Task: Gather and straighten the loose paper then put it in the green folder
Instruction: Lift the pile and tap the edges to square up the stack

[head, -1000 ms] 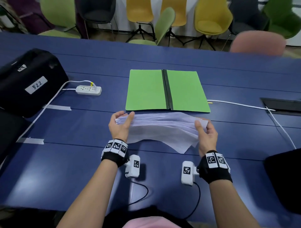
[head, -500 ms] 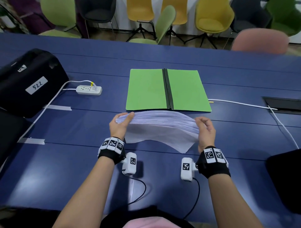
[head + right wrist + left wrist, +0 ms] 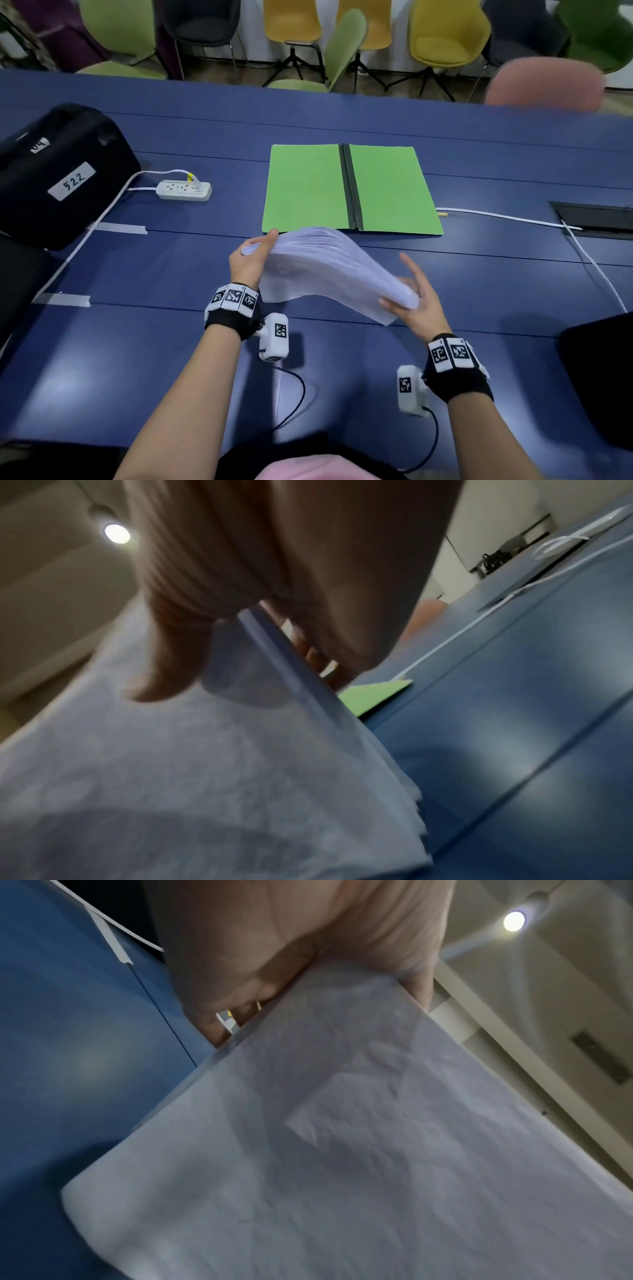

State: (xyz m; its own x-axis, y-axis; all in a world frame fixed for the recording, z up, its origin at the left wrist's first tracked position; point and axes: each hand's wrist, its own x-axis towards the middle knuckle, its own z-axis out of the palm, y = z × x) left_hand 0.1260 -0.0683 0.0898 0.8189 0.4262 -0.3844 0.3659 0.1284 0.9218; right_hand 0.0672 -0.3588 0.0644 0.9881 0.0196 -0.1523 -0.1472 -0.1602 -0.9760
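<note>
White paper stack (image 3: 329, 267) sags between your hands: left hand (image 3: 250, 260) pinches, right hand (image 3: 416, 301) cradles, fingers loose. Tap edges square on the worktop (image 3: 171, 342).

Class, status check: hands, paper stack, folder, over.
Left hand grips paper stack; right hand pinches its other end. Stack off table, sagging, edges uneven. Green folder open flat beyond, nothing in the way.

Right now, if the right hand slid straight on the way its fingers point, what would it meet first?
Probably the green folder: the right hand points up-table toward its near right edge, with bare blue table between. Height is unclear.
</note>
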